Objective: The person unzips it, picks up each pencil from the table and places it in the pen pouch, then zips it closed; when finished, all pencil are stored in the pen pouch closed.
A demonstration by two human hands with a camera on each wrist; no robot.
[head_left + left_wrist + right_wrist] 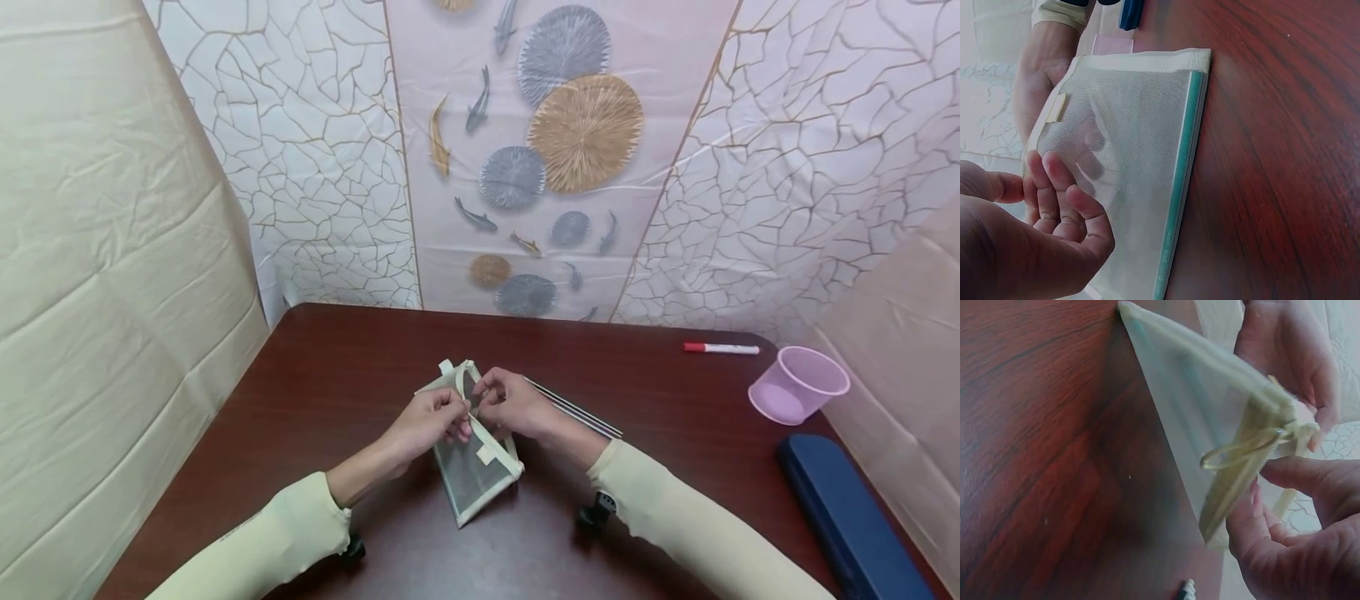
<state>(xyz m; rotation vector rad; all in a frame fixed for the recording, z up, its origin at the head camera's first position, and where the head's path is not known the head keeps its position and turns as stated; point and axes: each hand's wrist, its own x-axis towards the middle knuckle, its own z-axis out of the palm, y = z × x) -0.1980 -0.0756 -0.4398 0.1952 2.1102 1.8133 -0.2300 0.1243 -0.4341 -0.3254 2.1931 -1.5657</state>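
A mesh zip pouch [468, 471] with cream edging is held above the middle of the dark table, its mouth parted. My left hand [433, 417] pinches the near edge of the mouth between thumb and fingers. On the opposite edge, my right hand [516, 406] pinches the rim. A green strip runs along the bottom edge of the pouch [1135, 137] in the left wrist view. From the right wrist view, a cream loop [1235, 450] hangs at the zip end. Thin silver rods [577, 410] lie partly behind my right wrist.
Toward the back right lies a red-capped white marker [722, 348]. A pink cup [798, 385] stands tilted-looking near the right edge, with a long blue case [851, 517] in front of it. Patterned cloth [330, 150] hangs behind the table [337, 358].
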